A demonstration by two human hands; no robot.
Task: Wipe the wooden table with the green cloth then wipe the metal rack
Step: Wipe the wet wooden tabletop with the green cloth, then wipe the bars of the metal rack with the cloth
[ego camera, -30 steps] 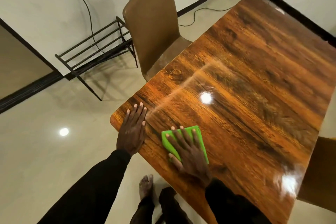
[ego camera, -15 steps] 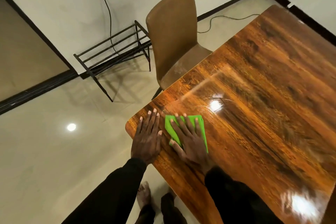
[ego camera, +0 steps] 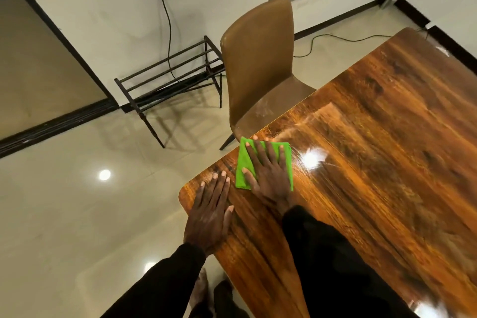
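Right hand [ego camera: 271, 178] flat, fingers spread, pressing folded bright-green cloth [ego camera: 245, 165] on glossy brown wooden worktop [ego camera: 374, 150] near its corner. Left hand [ego camera: 210, 212] flat on worktop beside it.

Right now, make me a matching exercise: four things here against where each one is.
1. green cloth
2. left hand
3. metal rack
4. brown chair

A. on the floor by the wall
B. under the right hand
C. drawn up to the wooden table
D. flat on bare wood at the table corner

Pairs: 1-B, 2-D, 3-A, 4-C.
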